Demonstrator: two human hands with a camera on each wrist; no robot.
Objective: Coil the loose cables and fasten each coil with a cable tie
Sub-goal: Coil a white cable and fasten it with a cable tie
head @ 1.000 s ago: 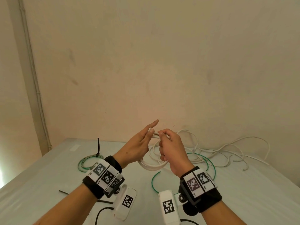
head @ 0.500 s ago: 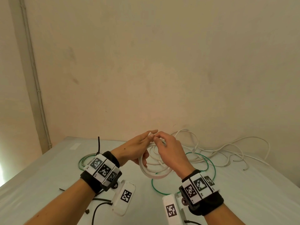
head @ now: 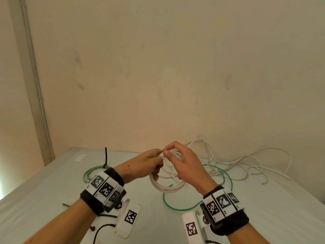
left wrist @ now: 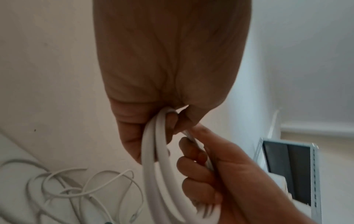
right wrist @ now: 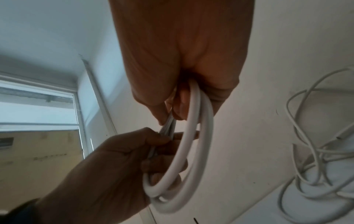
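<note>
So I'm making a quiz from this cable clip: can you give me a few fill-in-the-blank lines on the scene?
1. Both hands hold a coil of ____ cable above the table.
2. The loose cable lying under the right hand is ____.
3. The finished coil beside the left hand is fastened with a ____ tie.

Missing words: white; green; black

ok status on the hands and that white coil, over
Left hand and right hand both grip the white coil, held above the table. No tie visible on it. Loose white cables and green cable lie behind, not in the way.
</note>
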